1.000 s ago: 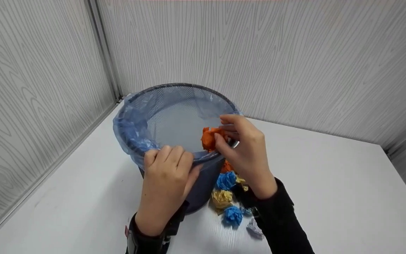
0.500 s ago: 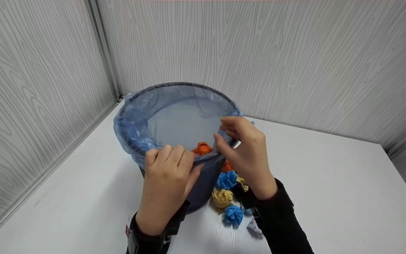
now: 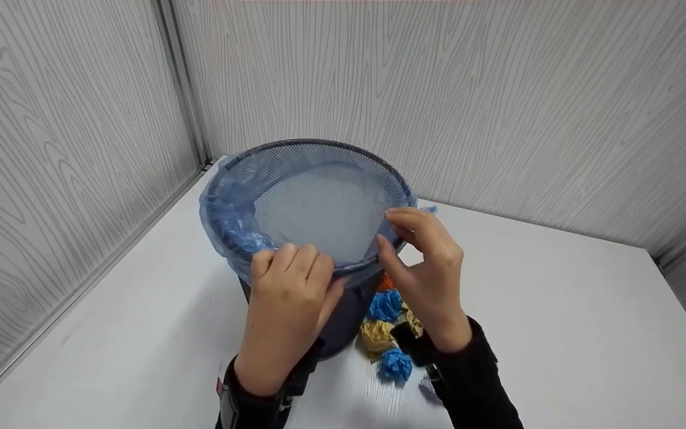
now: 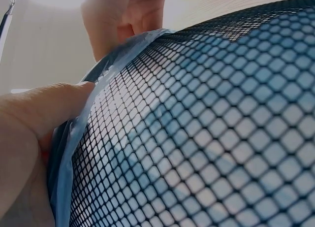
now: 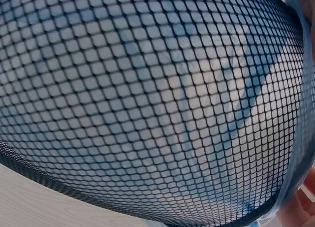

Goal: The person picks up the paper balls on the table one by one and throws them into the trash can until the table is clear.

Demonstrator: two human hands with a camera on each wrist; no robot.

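A dark mesh bin [image 3: 313, 145] lined with a thin blue bag [image 3: 230, 220] stands on the white table [image 3: 557, 310]. My left hand [image 3: 289, 274] grips the near rim, fingers curled over the liner; the left wrist view shows the thumb [image 4: 39, 109] pressing the blue film [image 4: 88, 118] against the mesh [image 4: 206, 128]. My right hand [image 3: 423, 256] hovers at the rim's right side, fingers loosely curled, holding nothing. The mesh [image 5: 147, 99] fills the right wrist view, with a fingertip [image 5: 301, 207] at the lower right. No paper shows inside the bin from here.
Crumpled paper balls lie by the bin's base under my right wrist: orange [image 3: 386, 282], blue [image 3: 386, 305], yellow [image 3: 377, 335], another blue [image 3: 395, 364], and a pale one [image 3: 429, 384]. Grey panelled walls [image 3: 81, 149] close the left and back sides.
My right hand let go of the orange paper ball over the bin; it dropped inside and out of sight. The hand has drawn back slightly to the rim. My left hand kept its grip.
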